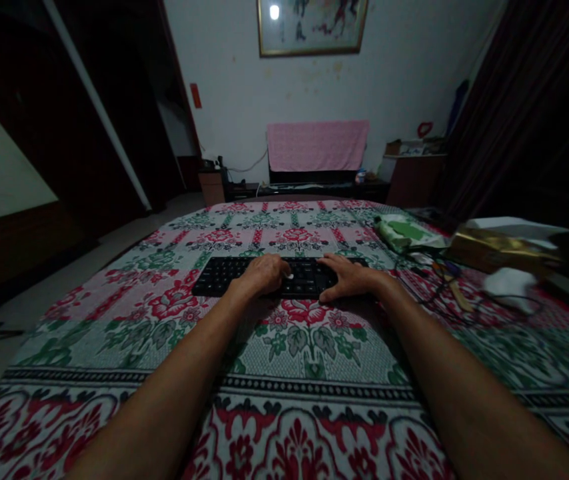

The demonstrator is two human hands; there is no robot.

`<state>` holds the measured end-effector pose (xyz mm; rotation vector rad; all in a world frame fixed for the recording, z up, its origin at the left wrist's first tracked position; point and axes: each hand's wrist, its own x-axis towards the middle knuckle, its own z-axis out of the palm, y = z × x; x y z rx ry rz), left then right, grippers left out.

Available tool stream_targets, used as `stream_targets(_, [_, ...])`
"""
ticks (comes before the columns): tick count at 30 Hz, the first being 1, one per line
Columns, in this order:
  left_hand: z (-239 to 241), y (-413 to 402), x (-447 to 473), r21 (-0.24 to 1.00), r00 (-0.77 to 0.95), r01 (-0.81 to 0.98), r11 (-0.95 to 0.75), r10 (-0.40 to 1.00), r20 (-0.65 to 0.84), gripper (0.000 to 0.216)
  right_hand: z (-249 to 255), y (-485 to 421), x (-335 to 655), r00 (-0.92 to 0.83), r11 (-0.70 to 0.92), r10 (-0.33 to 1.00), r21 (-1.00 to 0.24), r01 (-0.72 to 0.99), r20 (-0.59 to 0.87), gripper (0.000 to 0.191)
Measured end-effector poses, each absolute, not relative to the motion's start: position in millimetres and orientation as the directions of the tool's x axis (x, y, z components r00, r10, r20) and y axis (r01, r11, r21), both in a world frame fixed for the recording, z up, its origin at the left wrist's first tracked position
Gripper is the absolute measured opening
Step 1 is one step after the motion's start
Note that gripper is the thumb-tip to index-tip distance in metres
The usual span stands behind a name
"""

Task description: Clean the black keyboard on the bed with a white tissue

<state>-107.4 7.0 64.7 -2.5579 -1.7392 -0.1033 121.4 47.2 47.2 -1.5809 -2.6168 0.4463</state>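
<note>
Across the top of the frame, pale room wall point(214, 93), dimly lit. From mid-frame to bottom edge, flowered cloth point(309, 353). At frame centre, black keyboard point(305, 283) lying flat, long axis running left to right, directly beneath both hands. Toward its right end, right hand point(348, 275) splayed, unclenched, thumb by lower edge. Nearer keyboard's middle, left hand point(263, 274) curled; cannot tell whether pinching small white piece point(289, 276) at fingertips.

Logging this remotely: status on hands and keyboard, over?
Left hand curled over keyboard, white bit at fingertips. Right hand spread over keyboard's right part. Green packet off right, clear.
</note>
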Motion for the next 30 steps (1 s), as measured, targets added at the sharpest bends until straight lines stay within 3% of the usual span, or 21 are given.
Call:
stream_targets(5, [44.5,-4.1,-110.6,0.075,0.276,0.952,-0.297,0.937,0.216,0.035,43.7,48.6,123.2,-0.483,0.45,0.873,-0.281,0.848,-0.061,0.101])
stream_targets(11, [33.2,-5.8,-107.8,0.077,0.26,0.954,-0.29,0.925,0.276,0.033,54.6,44.0,114.5,-0.42,0.394,0.898,-0.19,0.899,-0.129,0.105])
stream_targets(15, [32.3,-9.5,-107.0,0.089,0.248,0.955,-0.284,0.923,0.293,0.033,59.2,31.8,103.0,-0.423,0.398,0.902,-0.211,0.893,-0.086,0.094])
stream_targets(18, [30.5,-10.2,-107.2,0.098,0.248,0.953,-0.287,0.922,0.297,0.032,49.6,24.7,96.2,-0.397,0.387,0.917,-0.292,0.875,0.025,0.071])
stream_targets(21, [28.2,-9.2,-107.3,0.106,0.249,0.951,-0.291,0.921,0.299,0.032,32.5,21.0,91.2,-0.312,0.374,0.923,-0.342,0.862,0.225,0.042])
stream_targets(25, [27.3,-9.4,-106.7,0.116,0.239,0.952,-0.283,0.925,0.294,0.032,14.1,17.5,87.3,-0.226,0.344,0.901,-0.293,0.892,0.37,0.034])
stream_targets(30, [32.1,-13.0,-105.0,0.1,0.236,0.958,-0.27,0.936,0.262,0.034,7.6,17.4,89.0,-0.242,0.383,0.871,-0.282,0.88,0.428,0.036])
